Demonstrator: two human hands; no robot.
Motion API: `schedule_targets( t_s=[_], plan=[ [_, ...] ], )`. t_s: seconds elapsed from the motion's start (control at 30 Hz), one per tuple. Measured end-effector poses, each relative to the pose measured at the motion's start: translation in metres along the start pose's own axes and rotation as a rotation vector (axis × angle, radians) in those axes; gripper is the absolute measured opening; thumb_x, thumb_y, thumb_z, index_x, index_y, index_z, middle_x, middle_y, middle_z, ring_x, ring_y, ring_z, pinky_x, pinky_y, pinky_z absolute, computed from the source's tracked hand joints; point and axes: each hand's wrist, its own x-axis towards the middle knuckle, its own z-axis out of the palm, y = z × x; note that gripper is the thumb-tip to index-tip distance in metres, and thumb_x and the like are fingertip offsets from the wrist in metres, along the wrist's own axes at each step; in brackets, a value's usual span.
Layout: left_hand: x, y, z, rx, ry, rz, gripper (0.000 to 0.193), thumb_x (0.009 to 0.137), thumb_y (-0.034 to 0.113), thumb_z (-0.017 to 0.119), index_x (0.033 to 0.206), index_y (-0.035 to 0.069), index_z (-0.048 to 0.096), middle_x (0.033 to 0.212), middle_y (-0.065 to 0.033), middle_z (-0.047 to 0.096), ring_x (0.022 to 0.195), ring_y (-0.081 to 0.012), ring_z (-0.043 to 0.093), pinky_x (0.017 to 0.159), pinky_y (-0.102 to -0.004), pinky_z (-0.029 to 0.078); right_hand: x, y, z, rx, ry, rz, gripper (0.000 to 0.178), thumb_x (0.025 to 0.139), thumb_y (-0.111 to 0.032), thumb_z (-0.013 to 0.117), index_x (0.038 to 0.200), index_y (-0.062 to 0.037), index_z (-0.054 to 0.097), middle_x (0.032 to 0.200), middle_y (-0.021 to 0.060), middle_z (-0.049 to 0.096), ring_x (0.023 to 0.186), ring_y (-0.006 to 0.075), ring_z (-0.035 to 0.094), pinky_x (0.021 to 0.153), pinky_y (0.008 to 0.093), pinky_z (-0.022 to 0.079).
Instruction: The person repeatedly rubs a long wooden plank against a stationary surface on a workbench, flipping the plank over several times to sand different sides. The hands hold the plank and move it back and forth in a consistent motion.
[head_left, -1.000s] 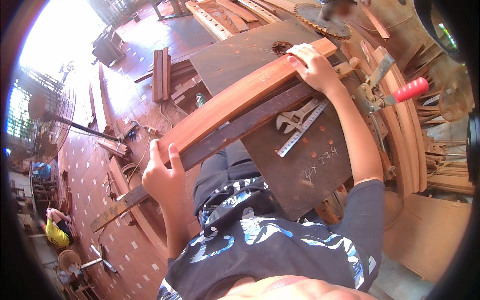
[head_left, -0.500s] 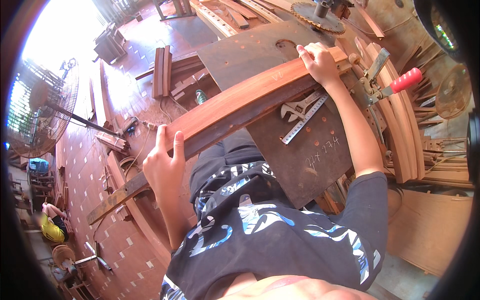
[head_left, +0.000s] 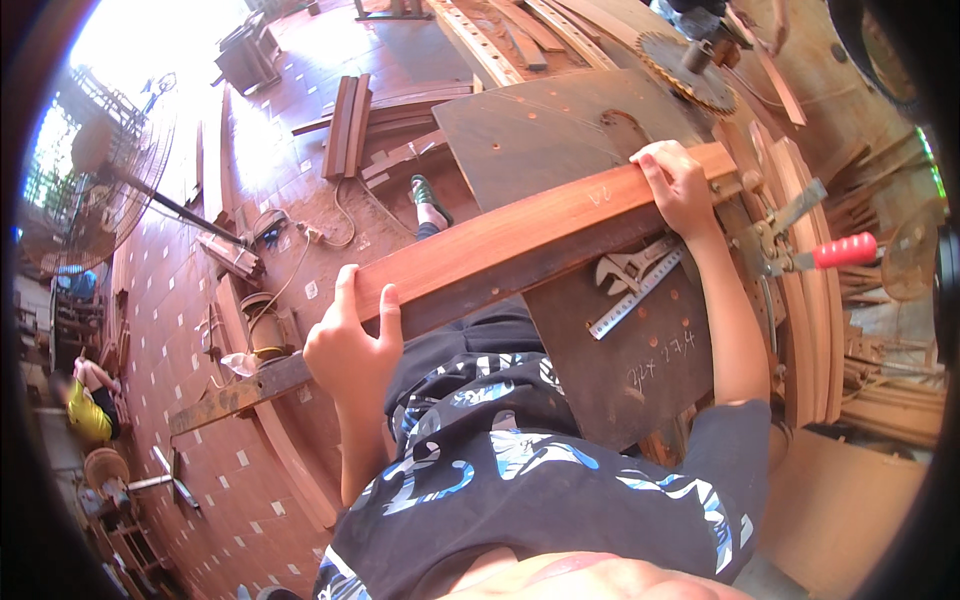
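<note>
The left hand (head_left: 352,338) pinches the left end of a long reddish wooden board (head_left: 520,232), with its thumb on the near side and a finger on the far side. The right hand (head_left: 680,190) is curled over the board close to its right end, fingers bent over the far edge. The board lies slanted across the front of the person, its right end farther away. A long dark bar (head_left: 500,287) runs along its near side. Just nearer, a gray wrench (head_left: 622,272) and a white ruler (head_left: 630,305) lie side by side on the brown tabletop (head_left: 580,365). To the right is a clamp with a red handle (head_left: 845,250). On the far right is a round saw blade (head_left: 688,75) with teeth. A big fan (head_left: 95,200) stands far left.
</note>
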Motion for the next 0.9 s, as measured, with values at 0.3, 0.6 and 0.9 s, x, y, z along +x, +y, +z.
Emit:
schedule_targets(
  t_s=[0.3,0.6,0.9],
  plan=[
    [0.003,0.001,-0.008,-0.063,-0.075,0.019,0.063,0.102,0.052,0.059,0.152,0.014,0.055,0.092,-0.0230,0.075,0.072,-0.0399,0.072,0.067,-0.0476,0.054,0.000,-0.004,0.001,-0.049,0.057,-0.001,0.027,0.102,-0.023,0.064,0.100,0.0016,0.075,0.104,0.0146,0.074,0.106,0.0324,0.065,0.095,0.0413,0.052],
    [0.002,-0.012,0.006,-0.027,0.028,0.107,0.063,0.105,0.058,0.051,0.152,0.017,0.054,0.074,-0.0202,0.070,0.067,-0.0386,0.071,0.062,-0.0464,0.052,0.000,-0.003,0.003,-0.017,0.104,0.057,0.027,0.100,-0.025,0.065,0.105,-0.0013,0.076,0.101,0.0139,0.074,0.104,0.0320,0.066,0.094,0.0420,0.052],
    [0.007,-0.010,0.021,0.059,0.211,0.045,0.062,0.100,0.057,0.059,0.141,0.011,0.063,0.082,-0.0231,0.075,0.076,-0.0388,0.076,0.069,-0.0470,0.059,0.000,0.007,0.003,-0.001,0.179,0.003,0.027,0.098,-0.024,0.064,0.106,-0.0015,0.076,0.102,0.0144,0.074,0.103,0.0310,0.066,0.093,0.0413,0.052]
  ],
)
